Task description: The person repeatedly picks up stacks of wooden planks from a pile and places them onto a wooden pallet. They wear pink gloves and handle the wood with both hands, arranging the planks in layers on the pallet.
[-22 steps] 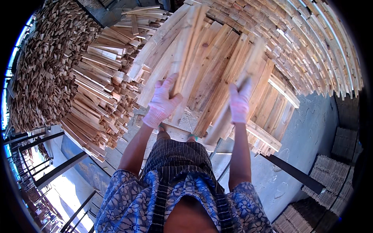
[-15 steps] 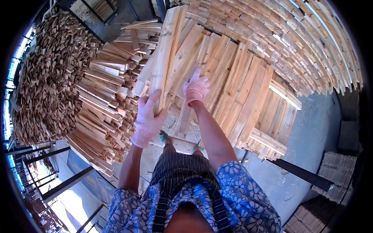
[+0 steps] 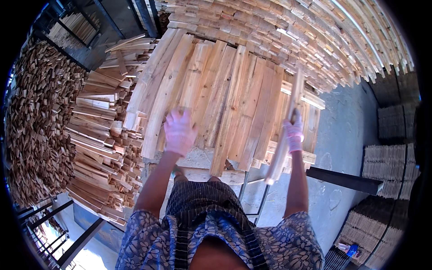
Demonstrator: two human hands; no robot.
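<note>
My left hand [image 3: 179,132], in a pale pink knit glove, is over the left boards of a layer of wooden boards [image 3: 225,90]. Its fingers are spread and somewhat blurred; nothing is in its grip. Off to the right, my right hand [image 3: 294,133], gloved alike, grips a narrow wooden board [image 3: 281,150] near its middle. That board is tilted, smeared by motion, and held over the right end of the stack. One board [image 3: 220,155] in the layer sticks out toward me past its neighbours.
A heap of small wood offcuts [image 3: 38,130] and a pile of loose strips [image 3: 96,135] lie to the left. Stacked lumber [image 3: 252,27] rises behind. A dark metal beam [image 3: 344,180] juts out at the right, with strapped bundles [image 3: 389,159] beyond.
My left hand has let go of the raised board at the left and lies over the layer. My right hand has moved far right and now holds a narrow board. The view has shifted right.
</note>
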